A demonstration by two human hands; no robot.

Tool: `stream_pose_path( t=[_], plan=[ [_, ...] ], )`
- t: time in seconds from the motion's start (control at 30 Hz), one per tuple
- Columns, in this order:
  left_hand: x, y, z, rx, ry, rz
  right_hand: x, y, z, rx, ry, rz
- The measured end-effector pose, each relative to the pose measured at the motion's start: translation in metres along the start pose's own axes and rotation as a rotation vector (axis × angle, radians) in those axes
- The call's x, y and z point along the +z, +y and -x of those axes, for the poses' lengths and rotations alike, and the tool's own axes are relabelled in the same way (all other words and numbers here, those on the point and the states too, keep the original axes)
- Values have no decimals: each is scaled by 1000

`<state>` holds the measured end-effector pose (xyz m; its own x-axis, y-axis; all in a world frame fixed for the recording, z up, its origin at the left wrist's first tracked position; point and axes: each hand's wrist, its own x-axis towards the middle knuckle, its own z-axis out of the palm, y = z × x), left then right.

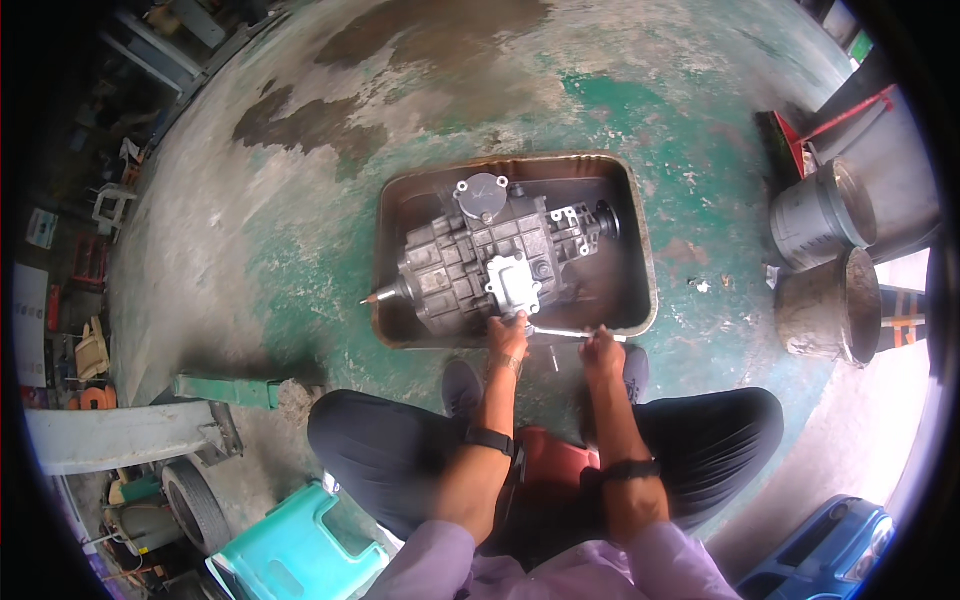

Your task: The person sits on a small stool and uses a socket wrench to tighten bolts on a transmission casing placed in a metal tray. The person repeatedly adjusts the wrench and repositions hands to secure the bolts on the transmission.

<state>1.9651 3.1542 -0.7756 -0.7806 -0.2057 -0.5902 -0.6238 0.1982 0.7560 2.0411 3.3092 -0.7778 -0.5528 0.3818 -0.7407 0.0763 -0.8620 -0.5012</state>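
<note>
A grey metal gearbox (pixel 440 270) lies on its side in a brown, dirty rectangular tray (pixel 645 250). A pale cover (pixel 515 283) sits on its near side and a round cap (pixel 483 197) on its far side. My right hand (pixel 602 355) is closed around the outer end of a silver wrench (pixel 560 331), which lies across the tray's near rim. At the wrench's other end, just below the pale cover, my left hand (pixel 507 342) is closed, its thumb towards the cover. The wrench's head is hidden by the left hand.
Two dirty buckets (pixel 828 305) stand at the right. A turquoise plastic stool (pixel 300 545) is at the lower left, near a tyre (pixel 195 505) and a green metal beam (pixel 228 390). A short metal rod (pixel 555 358) shows just outside the tray, between my hands.
</note>
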Motion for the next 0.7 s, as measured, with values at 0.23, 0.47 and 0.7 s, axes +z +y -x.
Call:
stream_pose_path(
  t=[0.23,0.47,0.7],
  plan=[
    [12,-17,1,-200,12,621,135,-44,-15,-289,-192,517],
    [11,-37,0,-374,-366,1410,221,36,22,-810,-522,1213],
    [-2,-43,4,-511,-454,1538,200,95,97,-716,-1170,1931]
  ],
)
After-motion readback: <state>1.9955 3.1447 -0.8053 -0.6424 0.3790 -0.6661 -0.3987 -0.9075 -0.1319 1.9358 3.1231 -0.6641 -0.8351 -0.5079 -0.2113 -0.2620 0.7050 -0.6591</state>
